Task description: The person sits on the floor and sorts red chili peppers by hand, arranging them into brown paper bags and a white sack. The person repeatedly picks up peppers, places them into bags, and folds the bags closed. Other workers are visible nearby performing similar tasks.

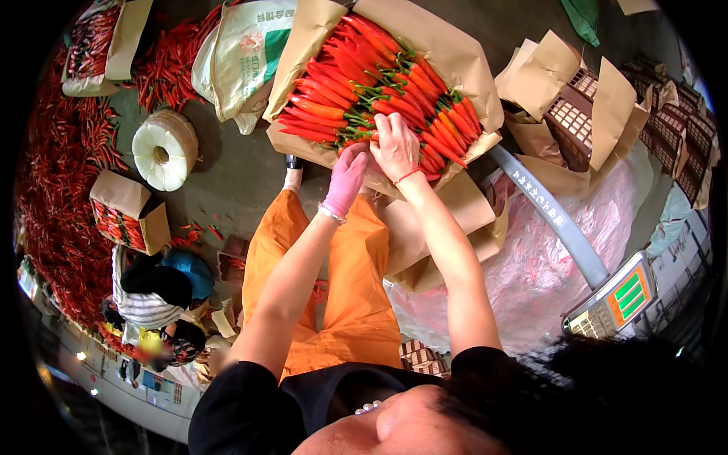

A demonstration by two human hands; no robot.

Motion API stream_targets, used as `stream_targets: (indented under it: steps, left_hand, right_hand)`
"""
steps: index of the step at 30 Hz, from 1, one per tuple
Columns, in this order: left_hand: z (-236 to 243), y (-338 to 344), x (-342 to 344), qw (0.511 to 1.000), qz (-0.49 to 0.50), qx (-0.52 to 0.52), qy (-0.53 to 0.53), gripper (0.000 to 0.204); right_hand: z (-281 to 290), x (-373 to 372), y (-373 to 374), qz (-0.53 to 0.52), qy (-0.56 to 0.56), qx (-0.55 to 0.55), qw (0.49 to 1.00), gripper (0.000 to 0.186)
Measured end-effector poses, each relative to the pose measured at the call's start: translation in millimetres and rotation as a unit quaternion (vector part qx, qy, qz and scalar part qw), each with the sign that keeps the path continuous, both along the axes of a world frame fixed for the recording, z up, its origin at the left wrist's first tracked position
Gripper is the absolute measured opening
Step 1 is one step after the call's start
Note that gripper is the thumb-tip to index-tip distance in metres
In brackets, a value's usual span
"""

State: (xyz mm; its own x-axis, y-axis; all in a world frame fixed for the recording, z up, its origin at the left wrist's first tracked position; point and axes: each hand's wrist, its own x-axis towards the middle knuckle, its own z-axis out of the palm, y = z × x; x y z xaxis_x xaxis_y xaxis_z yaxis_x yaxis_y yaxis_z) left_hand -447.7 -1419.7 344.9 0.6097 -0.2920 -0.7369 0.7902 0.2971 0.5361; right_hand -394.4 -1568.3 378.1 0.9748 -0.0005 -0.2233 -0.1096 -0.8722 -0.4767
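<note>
Two hands at the near edge of a paper-lined crate packed with red chili peppers. Left hand, in a pink glove, fingers curled together against the crate's near rim; whether it grips a pepper cannot be told. Right hand, bare, fingers spread flat on the peppers, clamping nothing. Nearby: white twine roll, weighing scale, loose chili heap.

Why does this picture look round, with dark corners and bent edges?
The head view comes through a fisheye lens: black fills the rim, and straight things such as the grey scale post curve. The red chillies in the paper-lined box under both hands are evenly lit and sharp; the person's own dark hair at the bottom is close and blurred.
</note>
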Motion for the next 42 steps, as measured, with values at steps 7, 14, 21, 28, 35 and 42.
stream_targets:
  steps: [7,14,21,28,35,42]
  left_hand:
    - [18.8,1.8,9.3,0.999,-0.039,-0.005,0.003,0.043]
    - [80.9,-4.2,31.7,0.964,-0.119,0.078,-0.225,0.095]
    - [81.3,29.2,66.9,0.998,-0.018,-0.054,0.004,0.034]
    - [83.7,10.8,102.3,0.893,-0.226,0.137,-0.364,0.02]
    - [64.7,-29.0,171.1,0.742,-0.281,0.21,-0.571,0.026]
    - [14.0,-64.2,199.4,0.707,-0.37,0.272,-0.538,0.033]
  right_hand:
    - [13.2,1.9,-5.6,0.018,-0.076,0.035,0.996,0.035]
    - [104.9,34.1,31.2,-0.013,0.05,0.272,0.961,0.024]
    - [29.4,139.0,-8.6,-0.108,-0.006,0.126,0.986,0.03]
    - [-15.6,185.1,-32.6,-0.037,0.082,0.295,0.951,0.013]
    - [42.7,205.7,-59.1,-0.129,0.071,0.49,0.859,0.013]
    - [40.2,249.2,-38.7,-0.03,0.136,0.583,0.8,0.021]
